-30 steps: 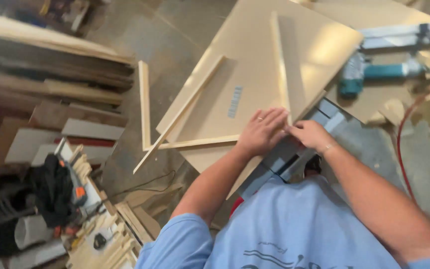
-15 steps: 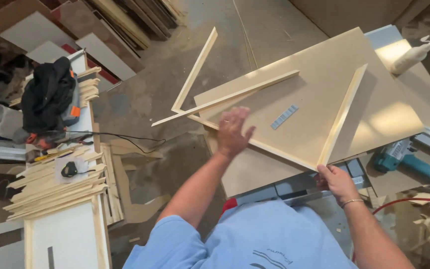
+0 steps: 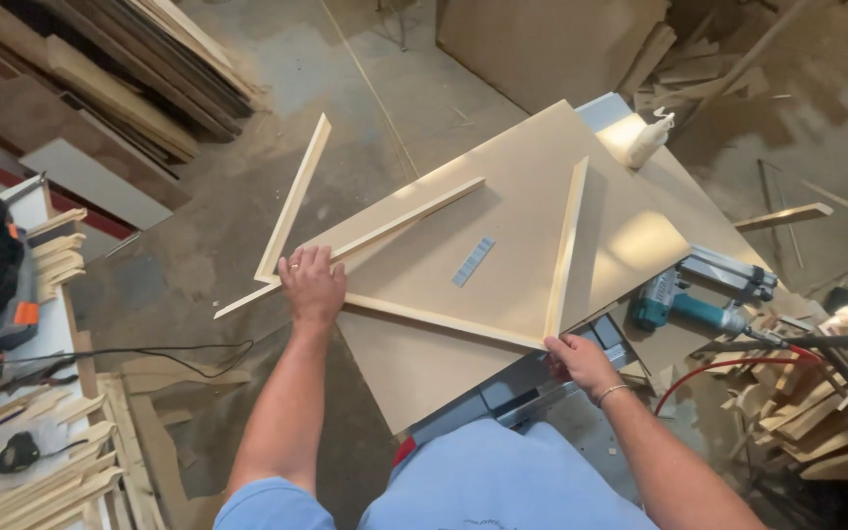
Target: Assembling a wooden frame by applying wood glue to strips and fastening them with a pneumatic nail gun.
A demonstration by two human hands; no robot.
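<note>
Both hands rest on a thin wood frame (image 3: 444, 319). Left hand (image 3: 312, 283) lies flat and open, pressing on one corner of it. Right hand (image 3: 578, 360) grips the other corner, fingers curled round the edge. That frame lies on a big tan board (image 3: 522, 211), partly sticking out past it. Near the right hand sits a blue-green nail gun (image 3: 704, 299). A glue bottle (image 3: 650, 137) lies at the far side.

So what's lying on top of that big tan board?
On the big tan board lie pale wooden strips forming a frame and a small grey strip. The left hand presses one joint, the right hand grips another. The board's underside is hidden.
</note>
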